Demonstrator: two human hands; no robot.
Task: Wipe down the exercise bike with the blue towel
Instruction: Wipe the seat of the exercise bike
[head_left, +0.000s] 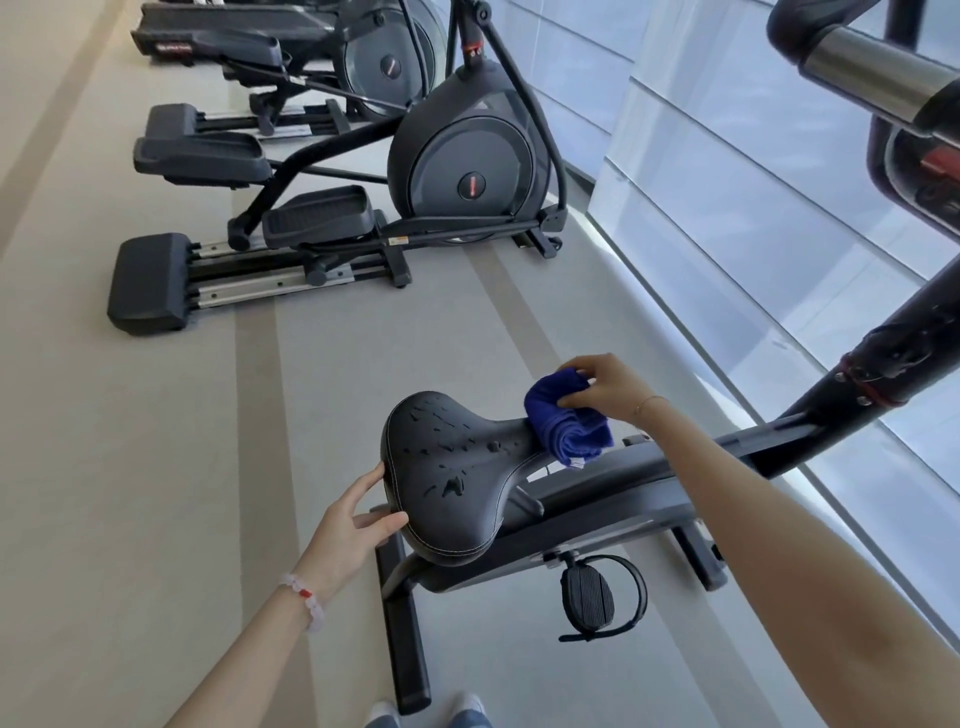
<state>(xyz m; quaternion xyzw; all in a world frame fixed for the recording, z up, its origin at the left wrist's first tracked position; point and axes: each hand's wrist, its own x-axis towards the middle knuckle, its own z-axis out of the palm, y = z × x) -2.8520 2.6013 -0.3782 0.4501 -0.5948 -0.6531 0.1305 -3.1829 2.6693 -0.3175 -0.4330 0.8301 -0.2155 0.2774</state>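
Note:
The exercise bike's black saddle (457, 483) sits in the lower middle, with water droplets scattered over its top. My right hand (608, 387) grips the bunched blue towel (569, 418), which rests against the narrow nose of the saddle. My left hand (353, 519) lies against the saddle's wide rear edge, fingers straight and thumb along the rim. The bike's dark frame (649, 478) runs right toward its post (883, 364), and a strapped pedal (589, 597) hangs below.
Two black elliptical trainers (452, 166) stand on the beige floor beyond the bike. A glass wall (753, 182) runs along the right. The bike's handlebar and console (893, 93) loom at the top right. My shoes (431, 712) show at the bottom edge.

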